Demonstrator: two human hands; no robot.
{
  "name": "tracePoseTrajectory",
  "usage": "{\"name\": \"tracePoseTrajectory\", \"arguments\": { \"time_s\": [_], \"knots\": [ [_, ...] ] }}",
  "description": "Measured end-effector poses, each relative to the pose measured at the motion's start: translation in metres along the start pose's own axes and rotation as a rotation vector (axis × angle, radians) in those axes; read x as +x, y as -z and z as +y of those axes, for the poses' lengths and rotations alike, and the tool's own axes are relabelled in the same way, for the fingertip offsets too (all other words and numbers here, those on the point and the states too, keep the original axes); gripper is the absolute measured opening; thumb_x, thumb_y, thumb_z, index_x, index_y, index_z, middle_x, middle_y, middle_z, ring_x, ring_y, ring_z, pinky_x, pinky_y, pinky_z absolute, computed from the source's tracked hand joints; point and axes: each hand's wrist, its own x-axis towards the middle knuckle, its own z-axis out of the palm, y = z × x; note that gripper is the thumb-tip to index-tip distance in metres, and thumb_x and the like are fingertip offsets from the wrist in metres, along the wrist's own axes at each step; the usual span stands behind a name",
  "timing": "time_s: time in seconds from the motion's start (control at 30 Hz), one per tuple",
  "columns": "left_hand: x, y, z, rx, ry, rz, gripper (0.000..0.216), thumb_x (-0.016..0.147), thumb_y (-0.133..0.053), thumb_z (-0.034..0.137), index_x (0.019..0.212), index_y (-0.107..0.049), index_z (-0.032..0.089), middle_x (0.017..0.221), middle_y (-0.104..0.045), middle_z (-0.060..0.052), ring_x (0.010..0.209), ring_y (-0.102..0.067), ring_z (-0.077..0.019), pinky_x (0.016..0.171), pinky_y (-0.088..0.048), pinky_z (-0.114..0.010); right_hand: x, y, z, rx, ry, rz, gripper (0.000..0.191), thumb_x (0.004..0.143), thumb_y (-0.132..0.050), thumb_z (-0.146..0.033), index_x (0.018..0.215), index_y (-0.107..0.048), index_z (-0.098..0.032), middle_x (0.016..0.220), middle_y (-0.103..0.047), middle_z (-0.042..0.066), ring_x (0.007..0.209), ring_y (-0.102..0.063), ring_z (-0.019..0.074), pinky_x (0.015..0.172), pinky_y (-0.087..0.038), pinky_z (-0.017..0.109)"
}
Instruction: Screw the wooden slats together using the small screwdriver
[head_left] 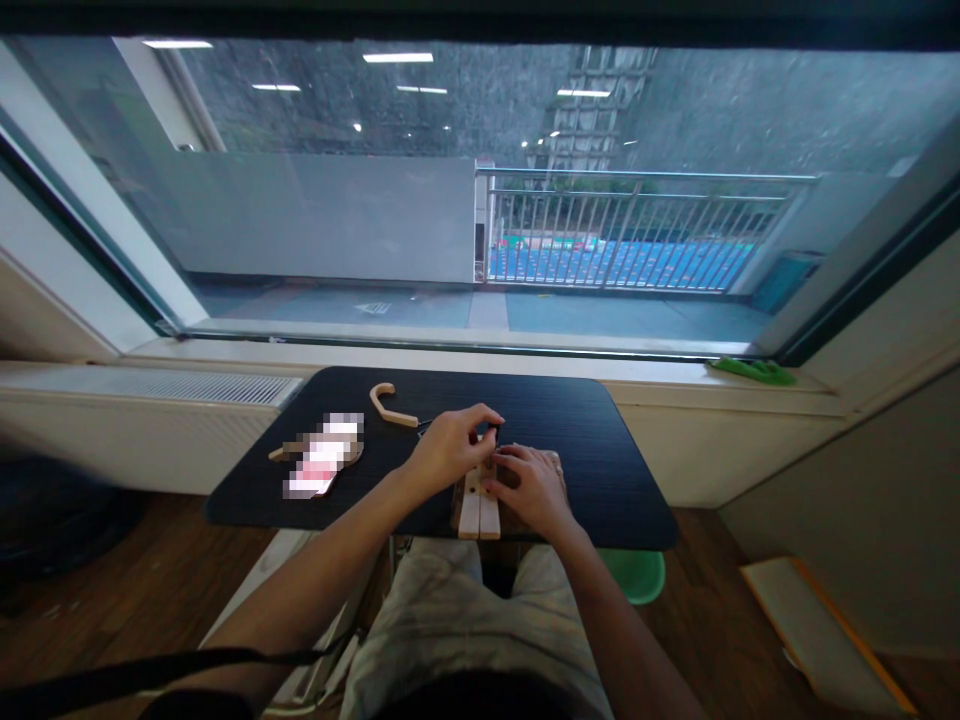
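Two pale wooden strips (479, 512) with small dark holes lie side by side at the front of the black table (577, 420), pointing towards me. My left hand (454, 445) is over their far end, thumb and index finger closed around a small dark piece (496, 432) too small to name. My right hand (534, 487) rests against the strips' right side, fingers bent and thumb on the wood. A curved, hook-shaped wooden piece (386, 405) lies at the table's back left. The fingers partly hide the strips' far end.
A blurred-out item (322, 458) lies on the table's left, with a wooden piece (279, 455) beside it. A radiator (150, 410) and a window sill (637, 372) border the table. A green cloth (754, 372) lies on the sill. Under the right side stands a green basin (637, 573).
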Motion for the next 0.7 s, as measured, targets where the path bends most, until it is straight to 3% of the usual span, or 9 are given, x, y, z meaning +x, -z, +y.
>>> {"name": "tracePoseTrajectory", "arguments": {
  "time_s": [0.27,0.7],
  "knots": [
    [0.0013,0.0004,-0.0006,0.012,0.041,-0.035,0.022,0.083,-0.057,0.015,0.100,-0.071,0.018,0.059,-0.060,0.004,0.051,-0.053,-0.0102,0.051,-0.037,-0.020,0.0003,-0.0003,0.0002,0.000,0.013,-0.002,0.032,0.083,-0.072,-0.047,0.113,-0.073,-0.035,0.123,-0.068,0.003,0.114,-0.060,0.0262,0.100,-0.042,0.043],
    [0.0021,0.0020,-0.0023,-0.062,0.015,-0.087,0.025,0.084,-0.054,0.014,0.104,-0.069,0.017,0.072,-0.070,0.000,0.053,-0.056,-0.0096,0.055,-0.042,-0.021,0.0008,0.0001,0.0000,0.000,-0.008,-0.026,0.034,0.083,-0.072,-0.047,0.113,-0.073,-0.033,0.126,-0.067,0.004,0.116,-0.059,0.0265,0.103,-0.041,0.044]
  ]
}}
